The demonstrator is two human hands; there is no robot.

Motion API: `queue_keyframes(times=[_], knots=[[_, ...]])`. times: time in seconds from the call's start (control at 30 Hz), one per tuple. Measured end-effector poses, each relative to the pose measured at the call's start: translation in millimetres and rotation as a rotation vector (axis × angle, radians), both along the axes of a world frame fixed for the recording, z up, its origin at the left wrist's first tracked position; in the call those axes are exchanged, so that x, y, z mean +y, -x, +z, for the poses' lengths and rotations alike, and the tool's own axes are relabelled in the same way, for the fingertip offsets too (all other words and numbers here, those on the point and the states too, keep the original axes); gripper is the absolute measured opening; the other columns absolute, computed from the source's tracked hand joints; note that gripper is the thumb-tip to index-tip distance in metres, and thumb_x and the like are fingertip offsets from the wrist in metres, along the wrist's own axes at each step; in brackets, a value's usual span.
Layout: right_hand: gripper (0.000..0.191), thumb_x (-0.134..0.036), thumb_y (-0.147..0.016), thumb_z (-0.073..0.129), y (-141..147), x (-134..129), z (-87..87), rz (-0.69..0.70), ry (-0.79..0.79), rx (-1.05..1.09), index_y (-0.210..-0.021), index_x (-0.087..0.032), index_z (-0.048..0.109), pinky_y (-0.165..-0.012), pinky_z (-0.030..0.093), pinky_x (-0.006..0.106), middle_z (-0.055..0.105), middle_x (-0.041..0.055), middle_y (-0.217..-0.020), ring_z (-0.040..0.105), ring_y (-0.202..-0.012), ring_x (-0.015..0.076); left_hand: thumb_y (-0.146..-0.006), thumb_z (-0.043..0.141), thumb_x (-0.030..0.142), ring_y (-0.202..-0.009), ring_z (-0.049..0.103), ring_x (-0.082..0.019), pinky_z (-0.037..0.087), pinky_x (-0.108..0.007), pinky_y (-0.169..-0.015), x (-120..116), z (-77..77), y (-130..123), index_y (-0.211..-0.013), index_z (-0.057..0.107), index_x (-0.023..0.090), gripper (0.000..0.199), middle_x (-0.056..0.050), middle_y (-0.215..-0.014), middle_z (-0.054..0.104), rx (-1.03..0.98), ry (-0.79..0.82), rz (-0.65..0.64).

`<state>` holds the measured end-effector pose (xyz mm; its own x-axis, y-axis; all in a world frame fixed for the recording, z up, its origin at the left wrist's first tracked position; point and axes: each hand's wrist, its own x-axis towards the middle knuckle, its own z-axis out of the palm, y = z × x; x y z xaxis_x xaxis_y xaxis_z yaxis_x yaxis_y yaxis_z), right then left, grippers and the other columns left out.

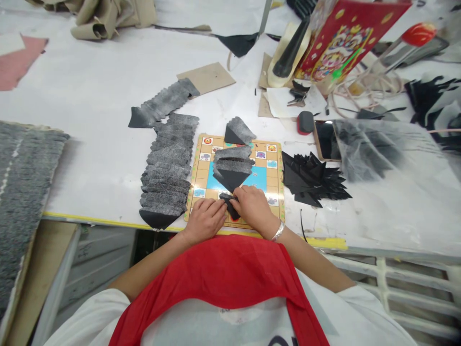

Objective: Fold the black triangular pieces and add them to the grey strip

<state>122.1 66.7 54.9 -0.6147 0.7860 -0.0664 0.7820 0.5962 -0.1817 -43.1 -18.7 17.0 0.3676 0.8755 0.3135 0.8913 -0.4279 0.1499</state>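
A small black piece of material [232, 210] lies near the front edge of a printed game board [274, 185], between my two hands. My right hand [254, 207] has its thumb and fingers closed on the piece's right side. From the left, my left hand [205, 218] rests on the board with fingers curled, its fingertips at the piece's left edge; whether they grip it is hidden. Just beyond lie overlapping grey-and-black pieces [233, 166] and another grey-and-black piece [238, 131] at the board's far edge.
Left of the board runs a long row of overlapping grey pieces [165, 168], with a second row [163, 103] behind. Black pointed pieces [313, 178] are heaped at right, near a phone [326, 139] and a plastic bag [378, 149]. A red box [342, 43] stands at the back.
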Motion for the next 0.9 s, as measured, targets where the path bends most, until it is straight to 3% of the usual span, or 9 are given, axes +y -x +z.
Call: queue_keyframes(times=[0.17,0.37,0.63,0.9], knots=[[0.016,-0.034,-0.086,0.057,-5,5,0.4,0.019,0.056,0.081,-0.082,-0.019,0.06,-0.068,0.029,0.031,0.059,0.0079,-0.083,0.051,-0.08,0.0211,-0.087,0.049,0.031,-0.102,0.055,-0.024,0.038,-0.042,-0.088,0,-1.3,1,-0.114,0.06,0.023,0.029,-0.008,-0.117,0.062,-0.036,0.056,0.012],[0.016,-0.029,-0.09,0.05,-7,-1,-11.1,0.073,0.064,0.213,-0.089,-0.018,0.062,-0.072,0.035,0.029,0.058,0.0056,-0.082,0.05,-0.081,0.0185,-0.087,0.05,0.031,-0.107,0.054,-0.025,0.038,-0.042,-0.089,-1,-2.9,2,-0.114,0.06,0.022,0.03,-0.008,-0.124,0.059,-0.034,0.033,0.007],[0.026,-0.023,-0.094,0.041,-13,-8,-29.7,0.156,-0.066,0.263,-0.109,-0.017,0.061,-0.074,0.035,0.031,0.061,0.0086,-0.089,0.05,-0.084,0.0188,-0.087,0.05,0.035,-0.108,0.053,-0.026,0.038,-0.044,-0.091,-1,-2.6,1,-0.115,0.059,0.023,0.032,-0.008,-0.124,0.059,-0.078,0.112,0.044],[0.03,-0.021,-0.094,0.039,-18,-9,-29.0,0.329,-0.181,0.154,-0.116,-0.015,0.058,-0.069,0.033,0.034,0.061,0.0099,-0.095,0.046,-0.082,0.0204,-0.088,0.048,0.035,-0.105,0.053,-0.022,0.042,-0.037,-0.091,2,0.3,5,-0.11,0.06,0.019,0.029,-0.011,-0.117,0.058,-0.289,0.112,0.15]])
